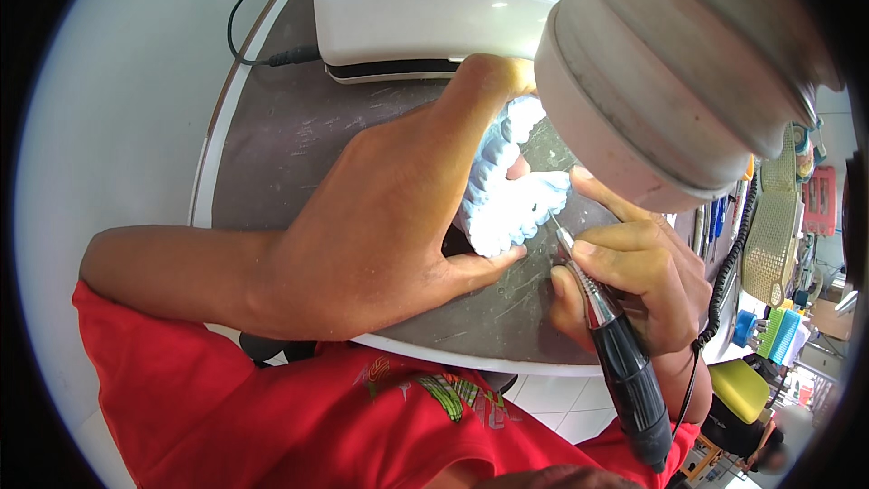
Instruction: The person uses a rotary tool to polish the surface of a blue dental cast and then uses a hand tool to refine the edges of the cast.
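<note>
My left hand (389, 190) grips a pale blue-white dental model (493, 195), a curved arch with tooth shapes, held above the grey work surface. Strong light washes out its lower part. In my right hand (638, 272) is a handpiece (615, 344) with a black body and metal nose, pinched like a pen. Its thin bur points up and left and meets or nearly meets the model's right edge; contact cannot be made out. A fingertip of the right hand lies close to the model's edge.
A white machine housing (434, 9) stands at the back, with a black cable (290, 56) plugged in. A large ribbed pale hose end (670, 81) hangs over the right side. A coiled black cord (724, 281), metal baskets (774, 226) and a yellow chair (740, 389) are at right.
</note>
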`<action>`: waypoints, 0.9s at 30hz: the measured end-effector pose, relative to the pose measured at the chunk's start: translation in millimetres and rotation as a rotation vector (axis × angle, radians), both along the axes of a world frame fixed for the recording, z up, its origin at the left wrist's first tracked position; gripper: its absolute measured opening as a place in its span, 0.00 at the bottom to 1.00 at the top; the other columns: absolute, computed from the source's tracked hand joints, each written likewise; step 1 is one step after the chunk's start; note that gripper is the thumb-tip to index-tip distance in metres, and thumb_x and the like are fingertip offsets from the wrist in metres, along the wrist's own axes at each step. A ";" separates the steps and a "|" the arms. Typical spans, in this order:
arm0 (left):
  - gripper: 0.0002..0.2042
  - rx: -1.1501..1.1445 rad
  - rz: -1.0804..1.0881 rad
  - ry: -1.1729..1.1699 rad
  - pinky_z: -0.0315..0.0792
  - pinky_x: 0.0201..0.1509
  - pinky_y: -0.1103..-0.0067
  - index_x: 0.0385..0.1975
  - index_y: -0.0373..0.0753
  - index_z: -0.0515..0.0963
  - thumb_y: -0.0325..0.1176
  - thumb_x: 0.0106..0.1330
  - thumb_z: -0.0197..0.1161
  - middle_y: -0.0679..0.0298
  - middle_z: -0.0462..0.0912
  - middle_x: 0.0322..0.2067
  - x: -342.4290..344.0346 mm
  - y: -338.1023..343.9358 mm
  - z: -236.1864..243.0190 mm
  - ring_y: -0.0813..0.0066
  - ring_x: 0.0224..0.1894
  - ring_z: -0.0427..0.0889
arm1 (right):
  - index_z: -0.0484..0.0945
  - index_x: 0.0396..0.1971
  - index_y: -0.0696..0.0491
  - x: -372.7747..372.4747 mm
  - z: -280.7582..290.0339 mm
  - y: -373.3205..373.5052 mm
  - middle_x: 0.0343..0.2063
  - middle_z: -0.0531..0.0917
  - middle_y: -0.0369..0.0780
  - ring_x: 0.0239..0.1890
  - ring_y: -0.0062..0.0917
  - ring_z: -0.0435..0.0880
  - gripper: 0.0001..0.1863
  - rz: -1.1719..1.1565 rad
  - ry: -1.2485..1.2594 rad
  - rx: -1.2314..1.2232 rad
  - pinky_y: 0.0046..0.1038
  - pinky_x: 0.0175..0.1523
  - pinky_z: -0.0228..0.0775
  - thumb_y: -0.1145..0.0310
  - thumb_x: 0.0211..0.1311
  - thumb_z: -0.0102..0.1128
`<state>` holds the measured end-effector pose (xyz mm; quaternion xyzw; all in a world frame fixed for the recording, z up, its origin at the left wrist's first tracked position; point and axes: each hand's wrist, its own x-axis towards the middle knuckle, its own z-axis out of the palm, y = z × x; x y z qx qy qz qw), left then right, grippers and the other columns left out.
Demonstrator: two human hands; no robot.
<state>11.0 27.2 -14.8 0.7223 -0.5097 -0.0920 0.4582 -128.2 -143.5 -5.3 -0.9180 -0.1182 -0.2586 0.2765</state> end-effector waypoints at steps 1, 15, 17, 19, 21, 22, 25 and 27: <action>0.32 -0.005 -0.001 0.003 0.75 0.43 0.69 0.44 0.34 0.69 0.33 0.39 0.80 0.55 0.81 0.37 0.0 -0.2 -0.6 0.57 0.40 0.82 | 0.78 0.28 0.58 0.3 -0.1 -0.2 0.22 0.82 0.42 0.32 0.40 0.86 0.12 0.002 0.000 -0.003 0.32 0.37 0.81 0.78 0.42 0.72; 0.33 0.000 0.013 -0.015 0.74 0.43 0.68 0.45 0.34 0.68 0.35 0.39 0.80 0.55 0.80 0.38 -0.4 0.2 0.0 0.57 0.41 0.81 | 0.78 0.28 0.60 2.1 -1.7 0.1 0.22 0.82 0.43 0.30 0.39 0.85 0.12 0.009 -0.002 -0.012 0.33 0.39 0.81 0.78 0.42 0.71; 0.33 -0.003 0.014 -0.013 0.74 0.43 0.68 0.45 0.34 0.68 0.35 0.38 0.80 0.55 0.80 0.38 -0.6 0.1 0.0 0.57 0.40 0.81 | 0.78 0.28 0.60 2.2 -1.3 0.6 0.22 0.82 0.43 0.29 0.39 0.85 0.12 0.005 -0.001 -0.014 0.33 0.39 0.81 0.78 0.42 0.71; 0.33 -0.005 0.010 -0.002 0.74 0.43 0.68 0.44 0.34 0.68 0.34 0.38 0.80 0.55 0.80 0.38 -0.7 0.0 0.1 0.57 0.40 0.82 | 0.78 0.28 0.60 2.3 -0.7 0.9 0.22 0.82 0.43 0.29 0.39 0.85 0.12 -0.004 -0.002 -0.021 0.33 0.39 0.81 0.78 0.42 0.71; 0.33 -0.008 0.001 0.006 0.74 0.43 0.69 0.44 0.34 0.68 0.34 0.38 0.80 0.55 0.80 0.37 -0.5 -0.3 0.4 0.57 0.40 0.82 | 0.78 0.28 0.60 2.3 0.3 0.9 0.22 0.82 0.43 0.30 0.39 0.85 0.12 -0.005 0.001 -0.030 0.33 0.40 0.81 0.78 0.42 0.71; 0.33 -0.009 0.001 0.007 0.74 0.43 0.69 0.44 0.34 0.68 0.34 0.38 0.80 0.55 0.80 0.37 -0.5 -0.3 0.4 0.57 0.40 0.82 | 0.78 0.28 0.60 2.4 0.8 0.6 0.22 0.82 0.43 0.30 0.39 0.85 0.12 0.000 0.004 -0.034 0.33 0.40 0.81 0.78 0.41 0.71; 0.33 -0.011 0.004 0.006 0.74 0.43 0.69 0.44 0.34 0.69 0.34 0.39 0.80 0.55 0.80 0.37 -0.7 -0.1 0.5 0.58 0.40 0.82 | 0.78 0.28 0.60 2.6 2.3 0.9 0.22 0.82 0.43 0.30 0.39 0.85 0.12 0.005 0.021 -0.027 0.33 0.39 0.81 0.79 0.41 0.71; 0.33 -0.011 0.011 0.012 0.74 0.43 0.69 0.44 0.34 0.69 0.34 0.39 0.80 0.55 0.80 0.37 -0.8 -0.4 0.3 0.58 0.40 0.82 | 0.78 0.28 0.60 2.7 2.1 1.1 0.22 0.82 0.43 0.30 0.40 0.85 0.12 0.003 0.023 -0.024 0.33 0.39 0.81 0.79 0.41 0.71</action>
